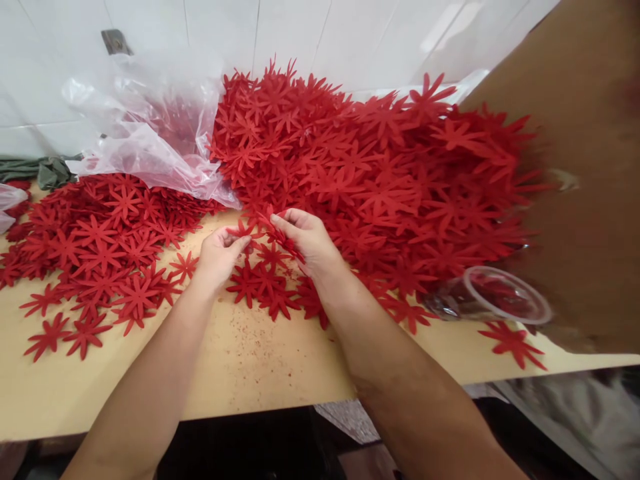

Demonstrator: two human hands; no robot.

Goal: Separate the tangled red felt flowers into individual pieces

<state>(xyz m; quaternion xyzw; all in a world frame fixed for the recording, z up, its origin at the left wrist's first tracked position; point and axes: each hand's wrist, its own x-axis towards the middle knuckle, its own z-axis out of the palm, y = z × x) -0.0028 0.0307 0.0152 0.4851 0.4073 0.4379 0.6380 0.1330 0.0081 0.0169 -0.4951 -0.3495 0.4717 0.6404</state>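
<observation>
My left hand [220, 253] pinches a red flower-shaped cutout [243, 231] with several narrow petals. Close beside it, my right hand [307, 237] is closed on more red flower cutouts [283, 241], which hang below its fingers; how many it holds I cannot tell. Both hands are above the table, almost meeting. Under them lie loose flower cutouts [263, 287] of the same kind. A tall heap of flower cutouts [370, 173] rises behind and to the right of my right hand. Left of my left hand spreads a lower pile [105, 247].
A clear plastic bag [165, 147] lies over the back of the left pile. At right, a clear plastic cup [505, 293] rests on its side against a cardboard panel [580, 200]. White tiled wall [300, 33] stands behind. Red crumbs dot the yellowish tabletop [260, 373].
</observation>
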